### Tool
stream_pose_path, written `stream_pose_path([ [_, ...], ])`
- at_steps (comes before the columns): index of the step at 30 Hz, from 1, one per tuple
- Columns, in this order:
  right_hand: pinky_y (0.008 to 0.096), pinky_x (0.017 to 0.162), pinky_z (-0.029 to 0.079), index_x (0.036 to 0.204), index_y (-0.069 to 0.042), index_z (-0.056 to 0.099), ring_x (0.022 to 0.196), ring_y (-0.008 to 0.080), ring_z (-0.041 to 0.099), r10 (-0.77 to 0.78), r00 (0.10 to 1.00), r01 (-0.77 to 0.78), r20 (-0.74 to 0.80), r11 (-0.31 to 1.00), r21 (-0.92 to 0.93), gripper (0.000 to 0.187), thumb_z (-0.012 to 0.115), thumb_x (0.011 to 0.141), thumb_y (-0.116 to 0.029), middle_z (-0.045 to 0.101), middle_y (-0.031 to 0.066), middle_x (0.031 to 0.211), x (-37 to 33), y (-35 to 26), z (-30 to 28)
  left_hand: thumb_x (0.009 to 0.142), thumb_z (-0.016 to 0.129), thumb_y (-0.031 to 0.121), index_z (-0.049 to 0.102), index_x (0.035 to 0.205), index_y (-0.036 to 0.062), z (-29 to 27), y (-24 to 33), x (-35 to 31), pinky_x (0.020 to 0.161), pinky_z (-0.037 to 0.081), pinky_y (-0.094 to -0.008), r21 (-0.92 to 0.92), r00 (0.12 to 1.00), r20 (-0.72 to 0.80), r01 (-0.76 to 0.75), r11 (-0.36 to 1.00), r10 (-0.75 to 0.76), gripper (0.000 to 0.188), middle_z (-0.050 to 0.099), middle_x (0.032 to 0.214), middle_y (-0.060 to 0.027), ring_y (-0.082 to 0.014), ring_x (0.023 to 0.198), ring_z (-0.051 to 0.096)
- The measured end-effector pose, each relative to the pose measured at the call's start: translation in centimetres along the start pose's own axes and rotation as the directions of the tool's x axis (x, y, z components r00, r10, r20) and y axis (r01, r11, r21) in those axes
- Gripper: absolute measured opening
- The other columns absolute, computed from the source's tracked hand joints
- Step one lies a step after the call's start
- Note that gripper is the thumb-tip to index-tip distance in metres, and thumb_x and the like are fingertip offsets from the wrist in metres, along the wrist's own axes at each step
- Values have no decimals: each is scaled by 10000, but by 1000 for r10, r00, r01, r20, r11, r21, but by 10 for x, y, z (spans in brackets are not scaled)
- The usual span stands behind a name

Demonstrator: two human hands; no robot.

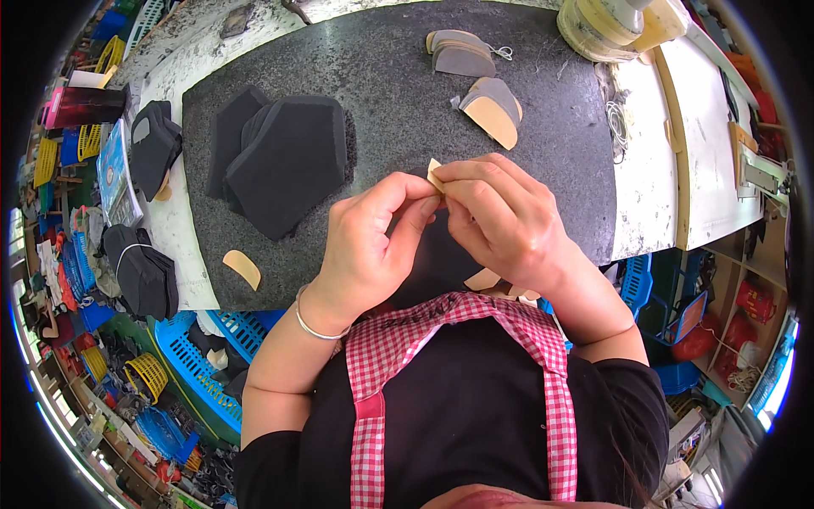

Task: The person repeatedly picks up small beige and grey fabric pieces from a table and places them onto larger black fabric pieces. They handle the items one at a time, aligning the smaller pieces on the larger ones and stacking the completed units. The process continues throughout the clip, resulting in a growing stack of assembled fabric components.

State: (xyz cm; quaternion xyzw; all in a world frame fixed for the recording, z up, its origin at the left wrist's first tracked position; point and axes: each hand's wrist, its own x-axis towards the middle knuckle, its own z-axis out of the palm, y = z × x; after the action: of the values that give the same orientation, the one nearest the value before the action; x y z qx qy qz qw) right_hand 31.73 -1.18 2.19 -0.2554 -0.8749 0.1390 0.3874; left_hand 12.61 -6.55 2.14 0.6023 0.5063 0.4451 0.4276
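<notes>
Dark lettering on the checked apron (445, 312) was unclear. Beside the desk's (638, 191) near left corner, a blue basket (181, 349) held half-hidden dark and pale pieces. Above the desk's near half, the left hand (371, 227) and right hand (507, 216) pinched a tan piece (434, 175), mostly covered by fingers. Toward the far right corner, a tub (596, 32) was cut off.

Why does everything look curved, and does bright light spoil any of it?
Head view: the fisheye lens probably bows the upper edge of the dark mat and leaves black corners; head view: white glare washes out spots near both side rims; head view: the tan piece between the left hand and right hand is glare-free.
</notes>
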Motion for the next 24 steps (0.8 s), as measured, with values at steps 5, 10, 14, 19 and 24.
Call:
stream_pose_path([
  [5,381,740,615,1030,14,661,871,311,734,101,995,-101,8,989,111,263,741,801,115,723,162,1070,4,-3,-4,1016,694,23,686,1040,-30,5,0,1,730,594,-283,-158,1000,1,-9,987,9,59,769,878,-105,-146,809,761],
  [10,368,810,587,1098,-5,601,888,273,706,291,956,-284,36,888,362,139,648,975,41,699,133,1117,-1,0,-7,1033,666,45,670,1041,-23,0,-7,1,743,601,-278,-260,998,36,53,964,-45,69,770,931,-81,-135,855,765],
  [14,334,844,543,1139,-2,590,924,197,676,394,889,-395,234,400,827,100,609,1049,-40,707,103,1031,-25,29,-42,1041,612,47,632,950,8,-24,-12,2,722,600,-264,-487,983,61,180,855,-172,101,776,976,-115,-147,876,768],
  [19,349,672,551,1059,7,717,832,246,718,339,857,-424,388,892,157,282,866,846,-101,716,119,938,-18,10,-69,1025,617,135,609,880,54,-45,-22,1,655,582,-226,-581,890,298,456,675,-344,166,791,1011,-171,-180,847,782],
  [24,302,613,562,990,-5,711,763,181,710,223,969,-239,106,956,168,241,861,834,-111,707,77,861,-22,6,-32,1034,666,161,665,943,18,-27,-20,-2,651,589,-259,-613,837,415,547,570,-357,170,791,996,-145,-184,804,773],
])
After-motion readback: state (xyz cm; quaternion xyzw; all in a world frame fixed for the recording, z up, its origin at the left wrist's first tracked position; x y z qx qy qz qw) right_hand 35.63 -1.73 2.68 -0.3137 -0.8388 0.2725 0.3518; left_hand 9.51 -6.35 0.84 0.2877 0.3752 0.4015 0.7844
